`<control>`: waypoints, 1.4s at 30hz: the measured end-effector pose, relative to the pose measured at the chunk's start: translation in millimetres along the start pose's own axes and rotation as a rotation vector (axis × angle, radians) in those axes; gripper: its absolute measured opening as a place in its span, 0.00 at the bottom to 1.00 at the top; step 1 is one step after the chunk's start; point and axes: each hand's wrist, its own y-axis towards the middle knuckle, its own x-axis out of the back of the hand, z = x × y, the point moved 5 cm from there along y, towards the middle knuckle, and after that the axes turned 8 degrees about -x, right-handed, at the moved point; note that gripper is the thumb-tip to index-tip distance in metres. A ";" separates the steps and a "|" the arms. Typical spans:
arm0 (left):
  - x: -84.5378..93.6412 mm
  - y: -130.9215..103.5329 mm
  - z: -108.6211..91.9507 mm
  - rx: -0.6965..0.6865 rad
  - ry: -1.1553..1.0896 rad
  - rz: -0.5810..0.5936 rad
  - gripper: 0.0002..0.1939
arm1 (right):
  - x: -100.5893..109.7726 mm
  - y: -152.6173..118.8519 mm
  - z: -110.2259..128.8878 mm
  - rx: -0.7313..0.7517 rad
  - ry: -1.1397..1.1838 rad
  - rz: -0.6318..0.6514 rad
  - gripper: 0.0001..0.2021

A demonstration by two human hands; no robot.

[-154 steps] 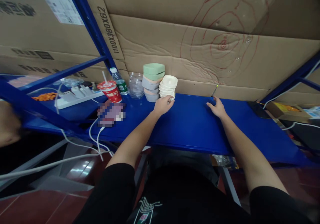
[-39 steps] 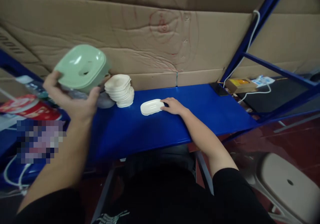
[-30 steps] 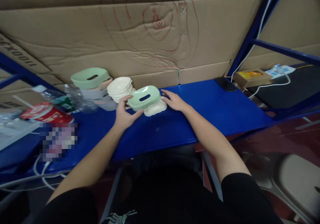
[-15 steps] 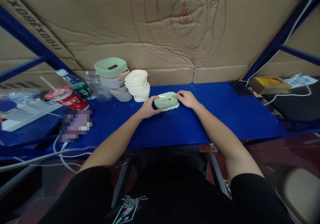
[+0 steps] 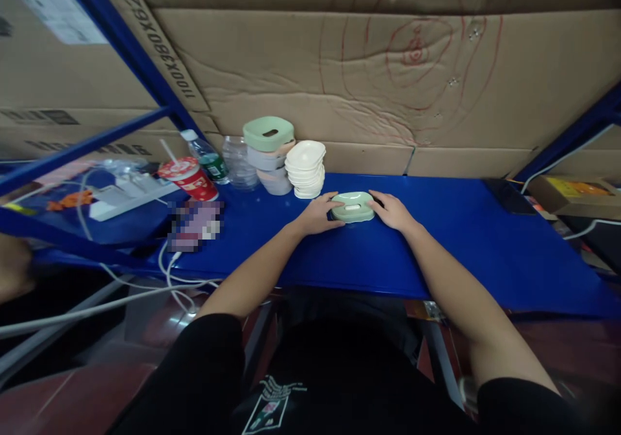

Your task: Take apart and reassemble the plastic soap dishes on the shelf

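Note:
A light green oval dish (image 5: 353, 216) with a slot in its middle rests on a white piece on the blue table (image 5: 436, 228). My left hand (image 5: 317, 217) grips its left end between thumb and fingers. Against the right end, my right hand (image 5: 392, 211) holds it with its fingertips. Just behind my left hand stands a stack of white dishes (image 5: 305, 169). Left of that is a taller stack of bowls in grey and pink, with a green slotted dish (image 5: 268, 133) on top.
Clear plastic containers (image 5: 239, 163), a water bottle (image 5: 209, 158) and a red cup with a straw (image 5: 194, 181) stand left. A pixelated object (image 5: 196, 224) and white cables lie nearer. Cardboard (image 5: 359, 118) backs the table; a dark flat object (image 5: 509, 197) lies right.
The view has turned left, so everything sits further right. The dish now looks more level, and white shows through its slot. Both hands still hold its ends.

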 end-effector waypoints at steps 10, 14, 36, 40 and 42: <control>74.1 -3.3 -16.7 -0.085 0.129 -0.371 0.19 | 0.8 -3.7 3.9 -0.031 -0.016 0.047 0.39; 131.1 -16.9 0.5 0.038 0.248 -0.707 0.14 | 0.9 -4.3 4.6 -0.014 -0.040 0.055 0.41; 246.5 -53.3 124.8 0.702 0.312 -0.747 0.14 | 0.6 -4.2 7.1 0.030 -0.063 0.061 0.45; 253.4 -54.5 117.6 0.584 0.136 -0.952 0.14 | 0.4 -4.6 6.2 0.035 -0.065 0.053 0.44; 261.5 -55.1 110.5 0.482 0.061 -1.106 0.14 | 0.2 -4.5 4.9 0.028 -0.058 0.047 0.42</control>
